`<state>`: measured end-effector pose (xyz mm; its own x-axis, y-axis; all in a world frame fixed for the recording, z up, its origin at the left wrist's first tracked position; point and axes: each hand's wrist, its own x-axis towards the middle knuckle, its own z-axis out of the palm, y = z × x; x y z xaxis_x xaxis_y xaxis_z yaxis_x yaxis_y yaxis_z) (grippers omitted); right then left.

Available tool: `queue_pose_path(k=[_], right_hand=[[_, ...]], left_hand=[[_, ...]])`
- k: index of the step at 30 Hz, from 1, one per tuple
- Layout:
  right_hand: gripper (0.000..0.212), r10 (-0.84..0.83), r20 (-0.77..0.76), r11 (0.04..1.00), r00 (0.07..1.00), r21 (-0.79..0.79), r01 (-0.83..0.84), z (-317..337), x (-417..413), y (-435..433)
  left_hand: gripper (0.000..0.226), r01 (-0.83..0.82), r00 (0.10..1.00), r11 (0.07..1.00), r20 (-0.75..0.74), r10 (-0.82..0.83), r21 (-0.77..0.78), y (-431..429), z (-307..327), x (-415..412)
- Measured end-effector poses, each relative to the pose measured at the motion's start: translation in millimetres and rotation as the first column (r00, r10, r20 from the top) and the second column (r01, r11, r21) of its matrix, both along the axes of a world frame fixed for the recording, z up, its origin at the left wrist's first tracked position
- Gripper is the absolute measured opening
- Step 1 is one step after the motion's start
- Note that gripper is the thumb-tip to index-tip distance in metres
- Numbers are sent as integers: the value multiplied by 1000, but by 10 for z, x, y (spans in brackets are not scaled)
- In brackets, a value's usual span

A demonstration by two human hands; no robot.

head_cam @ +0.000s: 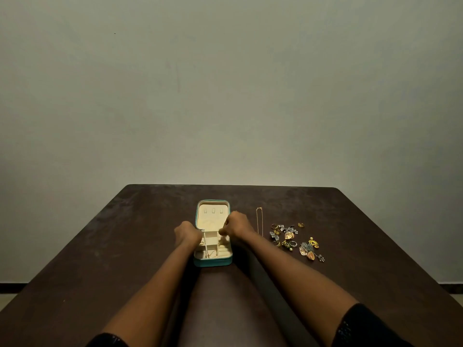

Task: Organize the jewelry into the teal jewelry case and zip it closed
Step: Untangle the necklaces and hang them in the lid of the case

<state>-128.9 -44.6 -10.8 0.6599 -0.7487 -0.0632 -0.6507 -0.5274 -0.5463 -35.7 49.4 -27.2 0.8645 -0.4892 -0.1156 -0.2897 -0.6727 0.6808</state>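
Few gold pieces (209, 254) inside open teal case (213, 262).

No text, label, brand, number or sign can be read anywhere in the frame. The teal jewelry case (213, 262) at the centre and the loose jewelry pieces (288, 235) at centre right are too small and dim to show any marking.
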Motion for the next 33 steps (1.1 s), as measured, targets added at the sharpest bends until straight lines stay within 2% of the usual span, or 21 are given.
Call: queue_pose_path(k=[4, 7, 9, 10, 14, 19, 25, 28, 31, 33], right_hand=[[10, 2, 176, 976, 984, 213, -40, 289, -135, -71], [24, -43, 311, 928, 950, 364, -77, 475, -213, -82], [24, -50, 342, 920, 938, 381, -90, 596, -246, -86], [22, -53, 348, 922, 936, 376, -88, 665, -263, -80], [13, -57, 381, 925, 923, 368, -95, 894, -354, -96], [14, -70, 430, 927, 900, 361, -101, 1100, -444, -186], [15, -107, 481, 929, 870, 360, -84, 1280, -549, -246], [13, -72, 483, 940, 873, 324, -102, 1333, -590, -261], [11, -33, 470, 949, 882, 290, -119, 1356, -627, -260], [10, -13, 450, 953, 893, 275, -125, 1352, -638, -252]], left_hand=[[33, 8, 997, 985, 81, 7, -175, -56, 128, -45], [25, 224, 974, 937, 103, -203, -268, -105, 244, -109], [29, 332, 926, 856, -36, -376, -396, -120, 309, -195], [31, 335, 894, 814, -114, -434, -475, -128, 343, -242], [21, 209, 821, 702, -268, -504, -681, -146, 490, -383], [6, 208, 842, 681, -226, -490, -702, -165, 600, -367], [13, 193, 855, 663, -207, -475, -723, -182, 689, -389], [6, 242, 856, 678, -176, -486, -694, -194, 710, -424], [19, 227, 875, 689, -166, -454, -688, -243, 752, -475], [9, 189, 863, 672, -205, -461, -716, -259, 826, -530]])
